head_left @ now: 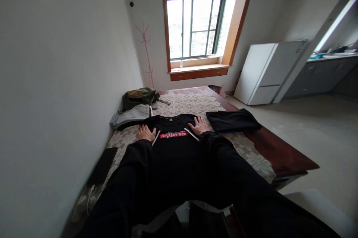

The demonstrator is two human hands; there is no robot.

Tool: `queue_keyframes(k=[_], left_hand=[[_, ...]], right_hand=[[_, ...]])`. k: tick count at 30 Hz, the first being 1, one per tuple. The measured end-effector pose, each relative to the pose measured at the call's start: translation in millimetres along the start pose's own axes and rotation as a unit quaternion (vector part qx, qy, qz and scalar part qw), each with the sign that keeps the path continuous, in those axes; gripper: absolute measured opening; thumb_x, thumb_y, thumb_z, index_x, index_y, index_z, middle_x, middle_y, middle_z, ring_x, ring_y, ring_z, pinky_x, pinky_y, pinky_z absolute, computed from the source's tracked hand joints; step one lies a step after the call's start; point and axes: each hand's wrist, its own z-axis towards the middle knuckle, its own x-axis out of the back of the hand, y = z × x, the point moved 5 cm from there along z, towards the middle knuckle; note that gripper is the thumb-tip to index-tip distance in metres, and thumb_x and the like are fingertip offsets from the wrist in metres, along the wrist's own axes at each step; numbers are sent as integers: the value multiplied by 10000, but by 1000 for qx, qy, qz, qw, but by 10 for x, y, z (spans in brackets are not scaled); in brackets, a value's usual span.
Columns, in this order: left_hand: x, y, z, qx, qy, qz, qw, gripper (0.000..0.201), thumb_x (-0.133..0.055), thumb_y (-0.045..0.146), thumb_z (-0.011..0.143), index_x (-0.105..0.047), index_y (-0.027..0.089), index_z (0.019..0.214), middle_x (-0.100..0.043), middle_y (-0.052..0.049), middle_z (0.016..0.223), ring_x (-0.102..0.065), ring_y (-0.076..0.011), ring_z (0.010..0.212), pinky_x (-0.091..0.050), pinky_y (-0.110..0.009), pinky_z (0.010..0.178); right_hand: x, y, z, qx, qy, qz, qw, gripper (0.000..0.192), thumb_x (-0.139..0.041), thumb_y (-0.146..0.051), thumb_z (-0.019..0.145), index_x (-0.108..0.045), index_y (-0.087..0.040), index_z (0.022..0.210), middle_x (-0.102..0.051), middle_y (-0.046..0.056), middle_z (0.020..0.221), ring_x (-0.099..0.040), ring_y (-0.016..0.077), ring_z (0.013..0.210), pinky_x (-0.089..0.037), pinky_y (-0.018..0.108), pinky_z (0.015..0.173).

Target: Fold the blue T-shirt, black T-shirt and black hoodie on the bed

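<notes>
A black T-shirt (173,159) lies spread out on the table, its neckline away from me and a red "Remain free" print across the chest. My left hand (146,132) rests flat on its left side near the sleeve, fingers spread. On the opposite sleeve side, my right hand (199,126) also lies flat with the fingers apart. Neither hand grips the cloth. My dark sleeves blend into the lower part of the shirt, so its side edges there are hard to make out.
Folded dark clothing (233,120) lies to the right on the lace tablecloth (192,100). A grey garment (132,115) and a green backpack (140,96) sit at the left by the wall. A black flat object (103,165) lies nearer me. Beyond stands a white refrigerator (265,70).
</notes>
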Motion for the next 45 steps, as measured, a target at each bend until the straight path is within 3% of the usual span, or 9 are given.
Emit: queue_keyframes(k=[4,8,10,17,26,45], left_hand=[[27,-59,3,-12,6,1,1000,797,-366,623,982,-437,68,1550,-421,-218,1643,-356,-367,1533,-264,-462,1252],[23,-90,-7,-18,3,-2,1000,802,-379,614,986,-416,65,1569,-404,-217,1654,-343,-367,1542,-243,-473,1264],[12,-85,-20,-14,3,-5,1000,803,-363,600,995,-386,62,1591,-383,-212,1667,-307,-369,1560,-208,-492,1279],[0,-62,-68,-10,7,-11,1000,748,-361,516,1011,-362,75,1615,-369,-190,1678,-280,-362,1575,-207,-516,1283],[25,-81,-128,-23,11,-3,1000,711,-351,489,1026,-384,82,1609,-378,-187,1673,-309,-341,1566,-232,-495,1279],[83,-123,-280,-39,-13,1,999,687,-332,495,1028,-403,140,1611,-398,-144,1673,-302,-326,1573,-223,-492,1288]], right_hand=[[1,7,-3,14,1,-1,1000,942,-189,-735,1006,-110,-89,1687,-15,135,1768,-9,316,1624,-35,444,1291],[-4,-21,-52,63,-6,-5,998,855,-249,-735,1010,-193,-220,1690,-78,37,1775,-9,278,1626,-34,431,1294],[-8,-28,-68,73,-8,-9,997,842,-280,-729,1012,-202,-235,1689,-80,37,1775,-25,279,1625,-45,434,1294],[-26,-39,-80,39,-2,-12,999,877,-253,-728,1016,-154,-180,1695,-54,106,1771,-50,335,1619,-53,492,1288],[-27,-21,-139,3,11,-5,1000,850,-156,-601,1047,-88,-32,1675,-36,151,1759,-47,269,1625,-32,406,1294],[-20,32,-421,22,16,-10,1000,772,-215,-501,1057,-179,-28,1666,-105,147,1754,-91,261,1622,-77,402,1298]])
